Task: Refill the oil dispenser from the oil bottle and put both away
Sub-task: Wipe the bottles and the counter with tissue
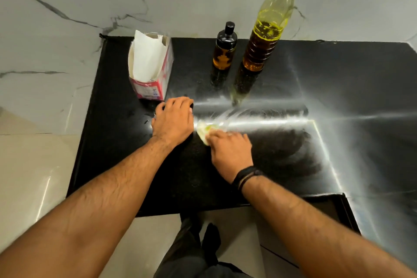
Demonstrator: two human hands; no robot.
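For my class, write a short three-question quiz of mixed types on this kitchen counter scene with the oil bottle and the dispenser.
1. True or false: the oil bottle has its red cap on.
2. Which hand presses the oil-stained tissue on the black counter? A) left hand B) right hand
3. Fill in: the oil dispenser stands between the oil bottle and the ____.

Key: 1. True. 2. B; the left hand only rests on the counter. 3. Tissue box.
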